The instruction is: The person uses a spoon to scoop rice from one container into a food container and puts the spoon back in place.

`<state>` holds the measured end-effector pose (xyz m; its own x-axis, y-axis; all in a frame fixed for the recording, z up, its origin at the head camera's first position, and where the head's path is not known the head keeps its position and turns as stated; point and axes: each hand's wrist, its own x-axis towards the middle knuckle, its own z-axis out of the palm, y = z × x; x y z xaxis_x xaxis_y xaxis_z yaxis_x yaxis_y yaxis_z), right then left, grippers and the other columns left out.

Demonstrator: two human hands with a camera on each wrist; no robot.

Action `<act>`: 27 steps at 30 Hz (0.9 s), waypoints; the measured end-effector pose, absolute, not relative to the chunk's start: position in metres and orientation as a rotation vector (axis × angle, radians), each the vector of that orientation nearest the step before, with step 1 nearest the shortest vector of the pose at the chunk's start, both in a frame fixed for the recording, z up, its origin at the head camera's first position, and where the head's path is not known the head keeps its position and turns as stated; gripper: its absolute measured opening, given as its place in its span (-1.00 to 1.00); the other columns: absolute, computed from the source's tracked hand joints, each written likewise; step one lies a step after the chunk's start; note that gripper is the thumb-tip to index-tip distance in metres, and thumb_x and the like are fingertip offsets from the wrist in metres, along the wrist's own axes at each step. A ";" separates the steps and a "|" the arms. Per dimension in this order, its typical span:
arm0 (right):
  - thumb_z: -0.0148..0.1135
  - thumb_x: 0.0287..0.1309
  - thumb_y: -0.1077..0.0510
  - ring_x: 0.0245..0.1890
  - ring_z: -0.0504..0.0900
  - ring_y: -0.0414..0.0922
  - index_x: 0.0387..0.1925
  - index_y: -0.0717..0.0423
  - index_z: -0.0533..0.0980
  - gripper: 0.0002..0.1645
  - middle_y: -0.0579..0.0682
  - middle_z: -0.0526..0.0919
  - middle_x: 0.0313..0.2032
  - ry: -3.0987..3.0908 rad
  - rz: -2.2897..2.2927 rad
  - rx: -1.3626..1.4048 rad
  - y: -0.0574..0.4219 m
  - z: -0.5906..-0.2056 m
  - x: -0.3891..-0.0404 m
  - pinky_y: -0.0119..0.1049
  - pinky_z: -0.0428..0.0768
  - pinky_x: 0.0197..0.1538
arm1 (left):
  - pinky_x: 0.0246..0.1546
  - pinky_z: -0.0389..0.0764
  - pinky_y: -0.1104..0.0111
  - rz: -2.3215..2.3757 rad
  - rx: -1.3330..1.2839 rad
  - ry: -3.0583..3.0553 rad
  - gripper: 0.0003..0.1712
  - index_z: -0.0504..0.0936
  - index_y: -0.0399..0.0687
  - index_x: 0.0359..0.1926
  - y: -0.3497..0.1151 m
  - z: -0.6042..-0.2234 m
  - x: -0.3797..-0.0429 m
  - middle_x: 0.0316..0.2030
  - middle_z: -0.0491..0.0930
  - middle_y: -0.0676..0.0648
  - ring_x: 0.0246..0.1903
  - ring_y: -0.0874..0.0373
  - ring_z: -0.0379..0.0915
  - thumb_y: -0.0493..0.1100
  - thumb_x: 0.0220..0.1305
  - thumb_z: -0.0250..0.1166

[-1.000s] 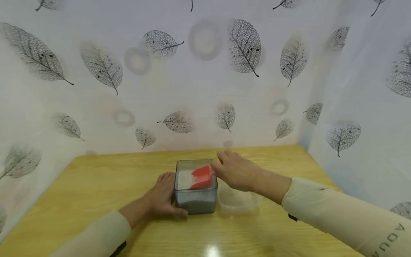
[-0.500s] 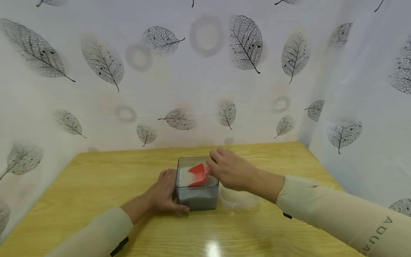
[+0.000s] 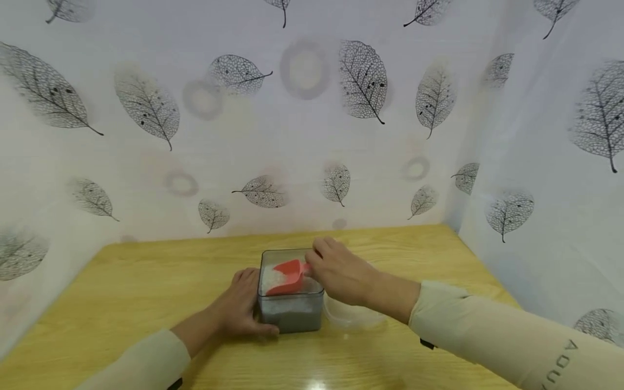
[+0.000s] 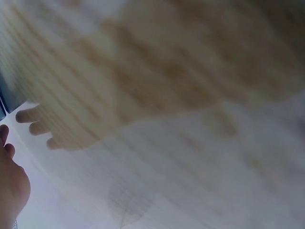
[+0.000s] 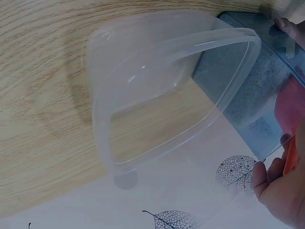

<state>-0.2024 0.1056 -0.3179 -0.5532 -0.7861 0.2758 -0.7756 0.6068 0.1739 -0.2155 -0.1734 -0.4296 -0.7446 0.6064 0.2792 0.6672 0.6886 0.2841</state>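
Note:
A clear grey, square-topped container (image 3: 291,315) stands on the table, partly filled with white, rice-like grains (image 3: 269,278). My right hand (image 3: 341,275) grips the handle of a red scoop (image 3: 292,278), whose blade sits inside the container mouth with white grains at its front lip. In the right wrist view the scoop's handle (image 5: 291,155) runs between the curled fingers. My left hand (image 3: 238,304) holds the container's left side, thumb along the front wall and fingers towards the back. The left wrist view catches only part of this hand (image 4: 12,186), beside the container's edge (image 4: 10,93).
A translucent open plastic tub (image 5: 138,62) stands close to the container's right, partly under my right forearm in the head view. The light wooden table (image 3: 161,281) ends at a pale leaf-patterned curtain (image 3: 302,135) behind and at both sides.
My right hand has drawn the scoop leftwards across the grains, deeper into the container mouth. The left hand keeps its hold on the container. The head view has shifted slightly.

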 end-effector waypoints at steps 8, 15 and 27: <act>-0.02 0.50 -0.02 -0.35 0.16 -0.15 -0.28 0.04 0.40 -0.74 -0.12 0.19 -0.39 -2.551 0.048 1.216 0.106 -0.320 -0.197 -0.34 0.23 -0.25 | 0.36 0.16 -0.07 -0.578 -1.044 -2.759 0.31 0.20 0.02 0.45 -0.170 -0.429 -0.209 0.30 0.38 0.01 0.28 0.05 0.21 0.67 -0.20 0.32; 0.00 0.49 -0.01 -0.35 0.19 -0.15 -0.30 0.04 0.40 -0.74 -0.12 0.22 -0.38 -2.509 0.029 1.207 0.107 -0.321 -0.201 -0.32 0.26 -0.25 | 0.37 0.15 -0.08 -0.567 -1.046 -2.746 0.33 0.17 0.00 0.47 -0.173 -0.427 -0.209 0.33 0.36 -0.03 0.30 0.02 0.20 0.66 -0.17 0.31; 0.05 0.46 0.01 -0.32 0.18 -0.17 -0.26 0.04 0.42 -0.80 -0.12 0.18 -0.38 -2.443 0.200 1.232 0.122 -0.329 -0.203 -0.36 0.25 -0.23 | 0.43 0.12 -0.06 -0.598 -1.051 -2.767 0.37 0.10 -0.02 0.50 -0.172 -0.429 -0.213 0.34 0.34 -0.02 0.30 0.06 0.20 0.66 -0.17 0.30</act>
